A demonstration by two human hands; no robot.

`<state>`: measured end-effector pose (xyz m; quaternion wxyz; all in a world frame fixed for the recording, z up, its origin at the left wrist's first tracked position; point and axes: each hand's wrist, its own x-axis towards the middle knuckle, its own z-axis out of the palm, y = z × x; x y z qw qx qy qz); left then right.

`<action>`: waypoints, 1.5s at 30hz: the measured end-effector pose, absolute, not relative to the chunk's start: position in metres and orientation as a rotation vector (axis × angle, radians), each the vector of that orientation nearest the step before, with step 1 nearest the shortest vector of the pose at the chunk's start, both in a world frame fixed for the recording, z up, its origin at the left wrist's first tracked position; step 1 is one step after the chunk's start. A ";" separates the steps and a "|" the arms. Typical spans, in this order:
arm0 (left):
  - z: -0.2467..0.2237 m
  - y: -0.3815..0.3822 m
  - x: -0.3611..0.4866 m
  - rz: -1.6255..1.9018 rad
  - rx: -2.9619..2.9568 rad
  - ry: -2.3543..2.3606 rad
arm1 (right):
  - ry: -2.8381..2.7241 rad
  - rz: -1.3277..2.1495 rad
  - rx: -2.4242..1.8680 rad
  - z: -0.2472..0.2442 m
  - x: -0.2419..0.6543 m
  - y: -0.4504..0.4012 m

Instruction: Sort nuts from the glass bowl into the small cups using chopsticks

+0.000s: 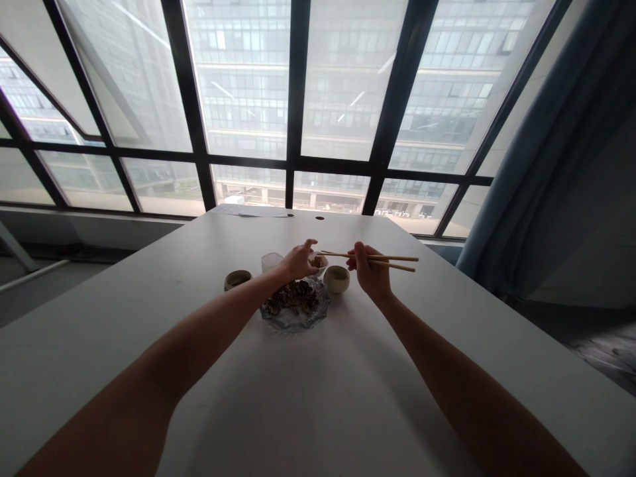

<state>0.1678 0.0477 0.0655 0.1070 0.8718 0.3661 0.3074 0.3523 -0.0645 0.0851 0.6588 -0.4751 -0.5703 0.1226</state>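
A pair of wooden chopsticks [397, 258] is gripped in my right hand [371, 273], their tips pointing left over a small white dish [324, 269] of brown bits. My left hand [298, 262] is at that dish's left side, thumb by the near rim and index finger past the far one, apparently holding it; the exact contact is hard to see. Below my left wrist lies a clear scalloped glass plate [295, 323] with dark brown, pinecone-like pieces [298, 296]. A round beige cup [336, 279] stands between the plate and my right hand.
A clear plastic container [271, 261] stands behind my left forearm, and a dark-patterned cup [237, 279] is left of it. Papers [251, 211] lie at the far edge of the white table [318, 397]. Windows rise beyond; a blue curtain [521, 199] hangs right.
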 end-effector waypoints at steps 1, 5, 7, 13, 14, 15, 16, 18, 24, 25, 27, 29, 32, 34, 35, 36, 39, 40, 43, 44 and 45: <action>0.066 0.048 0.168 0.858 2.559 1.123 | -1.270 0.292 -1.071 0.089 0.351 -0.067; 0.071 0.047 0.160 0.674 2.531 1.263 | -1.363 0.439 -1.115 0.106 0.345 -0.079; 0.077 0.043 0.150 0.681 2.559 1.233 | -1.494 0.563 -1.157 0.110 0.340 -0.084; 0.089 0.024 0.084 0.961 2.630 1.112 | -1.783 0.797 -1.192 0.100 0.324 -0.087; 0.088 0.020 0.071 1.000 2.613 1.139 | -1.792 0.764 -1.188 0.098 0.323 -0.086; 0.087 0.016 0.057 1.034 2.594 1.177 | -1.795 0.717 -1.183 0.096 0.322 -0.085; 0.083 0.013 0.044 1.064 2.570 1.218 | -1.790 0.663 -1.179 0.094 0.323 -0.084; 0.074 0.007 0.022 1.135 2.494 1.285 | -1.743 0.550 -1.169 0.093 0.326 -0.082; 0.037 -0.005 -0.013 1.234 2.037 1.355 | -1.695 0.402 -1.164 0.099 0.334 -0.084; 0.032 -0.005 -0.015 1.226 1.988 1.341 | -1.724 0.404 -1.172 0.099 0.334 -0.086; 0.025 -0.006 -0.015 1.210 1.942 1.316 | -1.785 0.390 -1.186 0.100 0.331 -0.088; 0.021 -0.006 -0.014 1.195 1.944 1.297 | -1.854 0.353 -1.194 0.100 0.329 -0.089; 0.020 -0.007 -0.013 1.172 1.970 1.295 | -1.933 0.307 -1.191 0.100 0.327 -0.090; 0.020 -0.007 -0.013 1.172 1.976 1.306 | -1.950 0.304 -1.185 0.099 0.328 -0.089; 0.020 -0.007 -0.013 1.173 1.978 1.309 | -1.950 0.307 -1.183 0.098 0.328 -0.089; 0.020 -0.007 -0.013 1.173 1.983 1.310 | -1.944 0.313 -1.183 0.097 0.328 -0.089; 0.020 -0.008 -0.013 1.170 1.994 1.303 | -1.926 0.350 -1.181 0.095 0.329 -0.087; 0.020 -0.008 -0.013 1.167 1.995 1.304 | -1.923 0.365 -1.183 0.094 0.329 -0.087; 0.020 -0.008 -0.013 1.166 2.004 1.320 | -1.893 0.409 -1.194 0.094 0.330 -0.085; 0.020 -0.007 -0.013 1.167 2.009 1.324 | -1.869 0.416 -1.200 0.094 0.330 -0.085; 0.020 -0.007 -0.013 1.171 2.013 1.326 | -1.845 0.417 -1.207 0.094 0.330 -0.085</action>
